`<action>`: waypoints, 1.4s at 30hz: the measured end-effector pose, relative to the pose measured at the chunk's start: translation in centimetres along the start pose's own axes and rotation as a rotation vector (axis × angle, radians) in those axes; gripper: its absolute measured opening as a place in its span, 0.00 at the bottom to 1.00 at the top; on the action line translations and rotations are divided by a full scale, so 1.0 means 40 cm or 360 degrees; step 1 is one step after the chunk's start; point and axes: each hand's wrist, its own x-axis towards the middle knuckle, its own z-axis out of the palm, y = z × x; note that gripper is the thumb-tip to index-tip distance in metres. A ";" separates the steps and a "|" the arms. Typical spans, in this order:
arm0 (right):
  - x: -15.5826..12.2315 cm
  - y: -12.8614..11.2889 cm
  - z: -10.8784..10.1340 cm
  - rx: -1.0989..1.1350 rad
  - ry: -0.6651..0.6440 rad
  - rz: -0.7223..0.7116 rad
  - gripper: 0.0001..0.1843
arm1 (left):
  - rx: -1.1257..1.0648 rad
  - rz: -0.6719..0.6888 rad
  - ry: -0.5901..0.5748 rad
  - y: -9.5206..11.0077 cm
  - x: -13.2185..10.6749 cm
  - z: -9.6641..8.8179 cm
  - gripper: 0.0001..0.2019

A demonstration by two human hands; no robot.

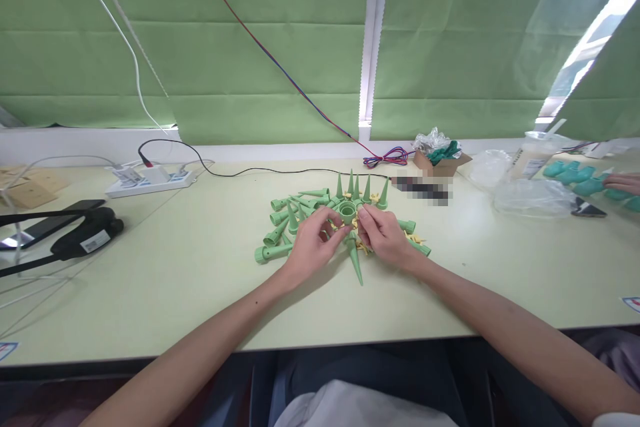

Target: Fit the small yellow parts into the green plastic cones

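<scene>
A heap of green plastic cone spikes lies on the pale green table, mixed with small yellow pieces. A few of the cones stand upright at the back. My left hand and my right hand meet over the heap. Both have their fingers pinched on one green cone spike, its round open end facing up and its point toward me. Another cone lies just in front of my hands.
A white power strip with cables sits at the back left, black devices at the far left. A cardboard box, clear bags and teal parts lie at the right, where another person's hand rests.
</scene>
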 end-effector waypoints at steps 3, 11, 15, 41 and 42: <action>0.001 -0.002 0.000 0.0019 0.0029 0.0002 0.25 | -0.0133 -0.0099 -0.0074 0.004 0.000 0.000 0.15; 0.001 0.003 -0.002 -0.0008 0.0018 -0.0021 0.24 | -0.0694 -0.0458 -0.0352 0.007 0.007 -0.003 0.29; -0.001 0.005 -0.003 -0.0079 -0.0057 -0.0077 0.23 | -0.0825 -0.0550 -0.0394 -0.002 0.012 -0.002 0.31; -0.002 0.016 -0.009 -0.0066 -0.0154 -0.0108 0.17 | -0.1099 -0.0503 -0.0601 -0.003 0.009 -0.018 0.24; -0.002 0.017 -0.009 -0.0071 -0.0149 -0.0104 0.17 | -0.1091 -0.0490 -0.0604 0.000 0.008 -0.019 0.22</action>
